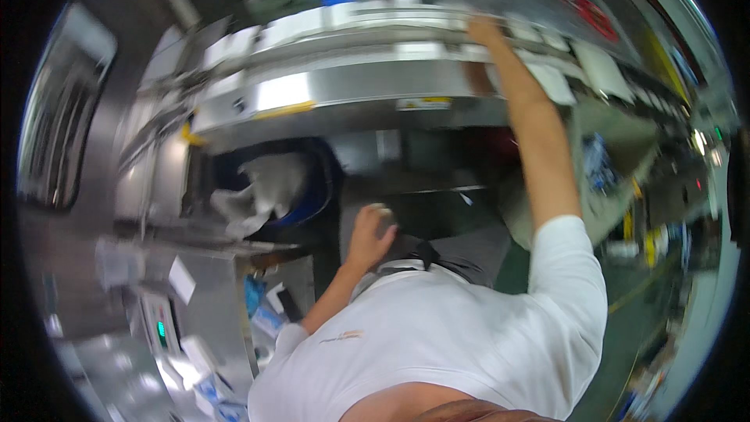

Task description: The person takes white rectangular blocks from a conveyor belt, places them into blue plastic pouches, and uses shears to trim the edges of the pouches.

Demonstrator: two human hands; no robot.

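Observation:
My right arm is stretched far forward, and my right hand is over the conveyor, touching or just above its row of flat white packets. Motion blur smears its fingers, so I cannot see whether they grip a packet. My left hand hangs low in front of my waist, away from the conveyor. Its fingers are loosely curled, with a gap between them and the thumb. A pale patch shows at the fingertips, too blurred to name.
Below the conveyor's steel side panel stands a blue bin with whitish sheeting in it. A beige sack hangs open at the right. To my left are a steel cabinet and a scale with a green display. Red-handled scissors lie beyond the conveyor.

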